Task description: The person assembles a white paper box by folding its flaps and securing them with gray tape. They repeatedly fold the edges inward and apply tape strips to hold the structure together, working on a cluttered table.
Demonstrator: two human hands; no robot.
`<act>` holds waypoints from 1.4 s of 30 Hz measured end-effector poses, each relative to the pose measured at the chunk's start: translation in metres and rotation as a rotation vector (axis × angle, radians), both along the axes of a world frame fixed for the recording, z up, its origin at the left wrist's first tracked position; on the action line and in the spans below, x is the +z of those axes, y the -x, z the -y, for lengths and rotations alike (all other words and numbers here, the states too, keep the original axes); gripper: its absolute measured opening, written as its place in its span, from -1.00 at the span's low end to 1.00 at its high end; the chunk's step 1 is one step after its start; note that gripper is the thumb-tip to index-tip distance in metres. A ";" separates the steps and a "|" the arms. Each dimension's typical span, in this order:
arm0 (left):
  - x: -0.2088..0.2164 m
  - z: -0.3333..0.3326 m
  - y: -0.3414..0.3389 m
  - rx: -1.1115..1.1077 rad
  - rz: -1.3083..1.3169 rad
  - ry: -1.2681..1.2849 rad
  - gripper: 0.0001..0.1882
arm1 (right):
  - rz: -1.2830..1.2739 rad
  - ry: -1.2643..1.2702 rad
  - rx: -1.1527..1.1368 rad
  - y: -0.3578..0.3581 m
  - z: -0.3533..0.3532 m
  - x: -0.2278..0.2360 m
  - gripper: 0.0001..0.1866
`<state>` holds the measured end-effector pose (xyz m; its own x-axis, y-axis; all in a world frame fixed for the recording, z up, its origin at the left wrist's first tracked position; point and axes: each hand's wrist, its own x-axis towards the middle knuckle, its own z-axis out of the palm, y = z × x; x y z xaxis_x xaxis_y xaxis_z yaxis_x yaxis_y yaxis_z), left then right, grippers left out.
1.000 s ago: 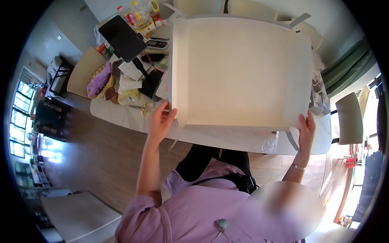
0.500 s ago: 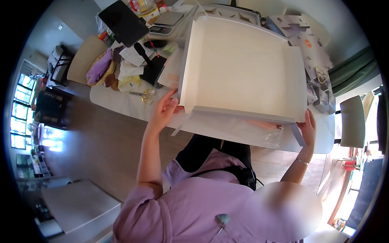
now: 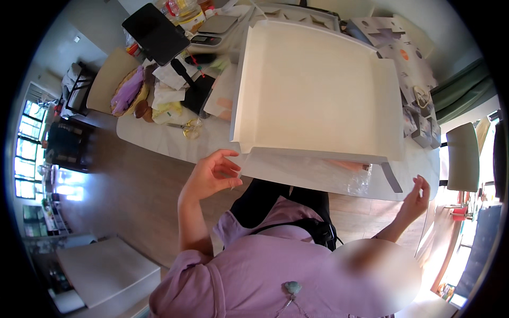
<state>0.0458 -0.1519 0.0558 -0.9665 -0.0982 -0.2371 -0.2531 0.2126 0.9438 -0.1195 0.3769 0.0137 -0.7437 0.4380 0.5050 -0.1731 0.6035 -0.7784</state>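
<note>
White table — cream flat box

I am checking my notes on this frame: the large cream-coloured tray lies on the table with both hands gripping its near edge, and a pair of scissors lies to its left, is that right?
Not quite. In the head view neither hand grips the tray: the left hand and right hand are both off it, fingers open, near the table's edge. The tray does lie on the table, and the scissors lie to its left.

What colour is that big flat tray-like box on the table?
The large shallow box is plain cream-white, seen clearly in the head view.
</note>
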 end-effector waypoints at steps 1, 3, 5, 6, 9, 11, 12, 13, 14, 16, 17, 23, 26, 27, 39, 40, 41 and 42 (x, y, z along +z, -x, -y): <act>-0.004 0.000 0.000 -0.019 0.000 -0.007 -0.40 | 0.090 0.115 0.071 -0.013 0.034 0.024 -0.83; -0.011 0.004 0.001 -0.095 0.003 -0.025 -0.50 | 0.055 0.097 0.190 -0.021 0.050 0.024 -0.71; -0.021 0.013 0.003 -0.031 -0.011 -0.025 -0.60 | 0.051 0.088 0.288 -0.027 0.073 0.031 -0.61; -0.027 0.020 0.007 0.065 -0.028 -0.015 -0.64 | 0.063 0.089 0.323 -0.029 0.083 0.034 -0.58; -0.036 0.035 0.035 0.365 -0.141 0.075 -0.64 | 0.075 -0.046 0.424 -0.031 0.106 0.043 -0.48; -0.033 0.044 0.065 0.435 -0.202 0.113 -0.58 | 0.125 -0.143 0.496 -0.027 0.111 0.043 -0.41; -0.030 0.043 0.083 0.405 -0.212 0.115 -0.56 | 0.087 -0.192 0.546 -0.021 0.114 0.037 -0.40; -0.025 0.041 0.097 0.380 -0.224 0.119 -0.54 | 0.046 -0.241 0.600 -0.013 0.117 0.032 -0.39; -0.018 0.040 0.108 0.334 -0.182 0.136 -0.52 | 0.005 -0.291 0.654 -0.008 0.120 0.031 -0.38; -0.007 0.039 0.128 0.240 -0.102 0.165 -0.47 | 0.025 -0.333 0.642 -0.007 0.125 0.037 -0.42; -0.005 0.042 0.134 0.205 -0.069 0.153 -0.45 | 0.032 -0.345 0.643 -0.007 0.126 0.037 -0.44; -0.016 0.029 0.137 0.074 -0.089 -0.036 -0.36 | -0.029 -0.464 0.580 -0.002 0.119 0.051 -0.48; -0.020 -0.003 0.114 0.171 -0.198 -0.153 -0.33 | -0.116 -0.528 0.546 0.012 0.113 0.062 -0.47; -0.021 -0.016 0.107 0.197 -0.250 -0.190 -0.29 | -0.141 -0.544 0.532 0.020 0.113 0.066 -0.48; 0.012 -0.067 0.049 0.330 -0.866 0.888 -0.38 | -0.026 -0.604 0.646 0.026 0.095 0.018 -0.75; 0.017 -0.076 0.037 0.195 -0.952 0.962 -0.44 | -0.003 -0.588 0.632 0.021 0.093 0.011 -0.75; 0.016 -0.087 0.030 0.126 -0.922 1.016 -0.51 | -0.053 -0.541 0.640 0.017 0.094 0.002 -0.74; 0.012 -0.100 0.026 0.061 -0.900 1.057 -0.58 | -0.084 -0.551 0.626 0.012 0.094 -0.002 -0.74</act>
<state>0.0198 -0.0520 0.0683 -0.7335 0.1144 0.6699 0.3149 0.9308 0.1858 -0.1319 0.2828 0.0114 -0.7180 -0.3689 0.5902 -0.6468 0.6669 -0.3700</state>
